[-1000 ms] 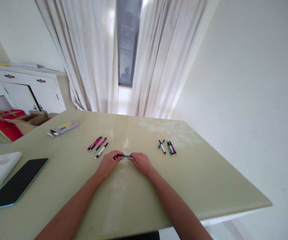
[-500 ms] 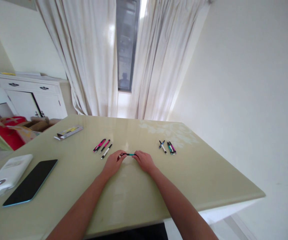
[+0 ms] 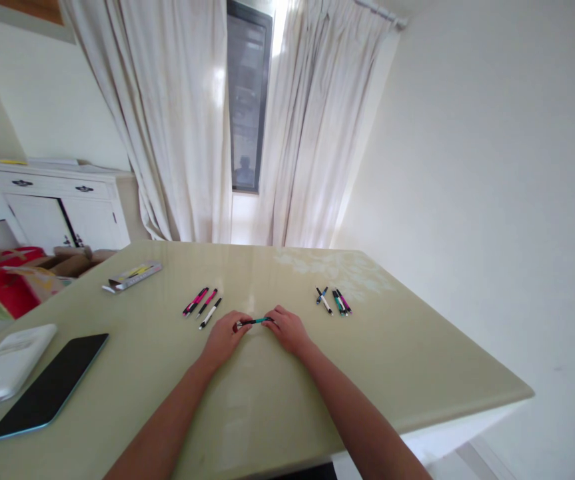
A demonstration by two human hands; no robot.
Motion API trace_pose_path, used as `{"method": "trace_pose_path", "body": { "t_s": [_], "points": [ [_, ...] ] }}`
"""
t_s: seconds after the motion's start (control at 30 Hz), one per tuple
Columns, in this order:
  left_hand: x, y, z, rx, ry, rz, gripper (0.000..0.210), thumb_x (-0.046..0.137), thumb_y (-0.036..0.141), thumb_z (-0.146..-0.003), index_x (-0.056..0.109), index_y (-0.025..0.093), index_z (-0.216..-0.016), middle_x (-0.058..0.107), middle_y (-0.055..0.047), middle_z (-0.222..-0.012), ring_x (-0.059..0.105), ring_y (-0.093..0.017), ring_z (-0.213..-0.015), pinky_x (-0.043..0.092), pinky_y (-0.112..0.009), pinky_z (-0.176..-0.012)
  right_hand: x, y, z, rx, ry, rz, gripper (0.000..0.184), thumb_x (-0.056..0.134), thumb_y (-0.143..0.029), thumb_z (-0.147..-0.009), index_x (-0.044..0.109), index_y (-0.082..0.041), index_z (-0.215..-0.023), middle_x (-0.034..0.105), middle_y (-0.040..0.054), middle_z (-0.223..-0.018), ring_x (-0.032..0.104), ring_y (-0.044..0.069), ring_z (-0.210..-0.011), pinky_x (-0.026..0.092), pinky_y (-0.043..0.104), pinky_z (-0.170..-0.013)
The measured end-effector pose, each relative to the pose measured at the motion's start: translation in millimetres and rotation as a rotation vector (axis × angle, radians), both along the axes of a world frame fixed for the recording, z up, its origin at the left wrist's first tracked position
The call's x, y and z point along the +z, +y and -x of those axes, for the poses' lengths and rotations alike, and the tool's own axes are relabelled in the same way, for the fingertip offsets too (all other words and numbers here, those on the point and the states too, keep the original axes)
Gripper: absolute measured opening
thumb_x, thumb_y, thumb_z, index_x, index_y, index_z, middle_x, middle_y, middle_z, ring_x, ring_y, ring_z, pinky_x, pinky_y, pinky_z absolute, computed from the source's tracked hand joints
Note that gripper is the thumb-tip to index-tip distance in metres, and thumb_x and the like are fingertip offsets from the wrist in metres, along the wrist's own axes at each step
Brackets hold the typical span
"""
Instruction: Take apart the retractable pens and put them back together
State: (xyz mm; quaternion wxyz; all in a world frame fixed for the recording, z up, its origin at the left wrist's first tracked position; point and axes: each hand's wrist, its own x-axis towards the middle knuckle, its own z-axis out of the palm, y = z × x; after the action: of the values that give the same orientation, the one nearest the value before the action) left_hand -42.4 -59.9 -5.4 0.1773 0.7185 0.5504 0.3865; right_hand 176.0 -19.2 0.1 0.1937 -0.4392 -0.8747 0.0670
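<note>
A pen with a teal and black barrel (image 3: 258,321) is stretched between my two hands, low over the table. My left hand (image 3: 226,337) is closed on its dark left end, and my right hand (image 3: 286,328) pinches the right end. Beyond my left hand lie pink-and-black pens (image 3: 196,302) and a white-and-black pen (image 3: 210,313), side by side and slanted. Farther right rests another cluster: a white pen (image 3: 324,301) crossing a blue one, beside teal, white and purple pens (image 3: 342,302).
An open pen box (image 3: 134,275) lies at the table's far left. Nearer, on the left, are a dark-screened phone (image 3: 52,383) and a white device (image 3: 10,363). The table's right edge (image 3: 467,340) runs near the wall. Curtains (image 3: 182,133) hang behind.
Both hands still hold the pen, which now tilts slightly, its right end farther up. The view has tipped upward a little, so the table sits lower in the picture.
</note>
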Motion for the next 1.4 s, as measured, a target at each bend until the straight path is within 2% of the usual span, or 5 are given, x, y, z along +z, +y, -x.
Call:
{"method": "trace_pose_path", "body": {
  "t_s": [0.2, 0.37, 0.77, 0.93, 1.4],
  "points": [
    [-5.6, 3, -3, 0.068, 0.039, 0.115, 0.059, 0.030, 0.050, -0.103, 0.069, 0.021, -0.067, 0.065, -0.005, -0.062, 0.061, -0.022, -0.064, 0.038, -0.032, -0.064, -7.3, 9, -5, 0.094, 0.139, 0.052, 0.022, 0.056, -0.039, -0.103, 0.072, -0.024, -0.107, 0.068, 0.0018, -0.096, 0.065, 0.016, -0.089, 0.046, 0.024, -0.080],
    [-6.8, 6, -5, -0.053, -0.018, 0.049, 0.034, 0.051, 0.047, -0.095, 0.071, 0.020, -0.100, 0.073, -0.006, -0.091, 0.062, -0.020, -0.073, 0.043, -0.031, -0.070, -8.0, 12, -8, 0.086, 0.304, 0.111, 0.022, 0.060, -0.038, -0.100, 0.076, -0.022, -0.099, 0.070, 0.0022, -0.088, 0.064, 0.016, -0.083, 0.046, 0.025, -0.076],
    [-0.7, -3, -7, -0.040, -0.030, 0.097, 0.049, 0.042, 0.051, -0.101, 0.069, 0.020, -0.075, 0.065, -0.002, -0.065, 0.058, -0.019, -0.064, 0.038, -0.029, -0.062, -2.8, -4, -10, 0.160, 0.329, 0.125, 0.021, 0.060, -0.036, -0.101, 0.076, -0.023, -0.104, 0.071, 0.0032, -0.092, 0.065, 0.017, -0.086, 0.046, 0.025, -0.078],
    [-1.5, -1, -7, -0.083, -0.054, 0.032, 0.031, 0.057, 0.048, -0.094, 0.071, 0.020, -0.100, 0.072, -0.004, -0.091, 0.060, -0.018, -0.071, 0.044, -0.028, -0.067, -1.5, -4, -9, 0.175, 0.319, 0.123, 0.022, 0.057, -0.034, -0.102, 0.075, -0.023, -0.107, 0.073, 0.0032, -0.095, 0.066, 0.017, -0.089, 0.047, 0.026, -0.081],
    [-2.3, -1, -6, -0.086, 0.021, 0.039, 0.035, 0.045, 0.043, -0.101, 0.071, 0.021, -0.092, 0.071, -0.004, -0.084, 0.061, -0.020, -0.072, 0.045, -0.031, -0.072, -1.9, -5, -10, 0.175, 0.344, 0.110, 0.022, 0.056, -0.035, -0.102, 0.074, -0.024, -0.110, 0.074, 0.0042, -0.101, 0.067, 0.018, -0.094, 0.049, 0.028, -0.086]
  ]
}}
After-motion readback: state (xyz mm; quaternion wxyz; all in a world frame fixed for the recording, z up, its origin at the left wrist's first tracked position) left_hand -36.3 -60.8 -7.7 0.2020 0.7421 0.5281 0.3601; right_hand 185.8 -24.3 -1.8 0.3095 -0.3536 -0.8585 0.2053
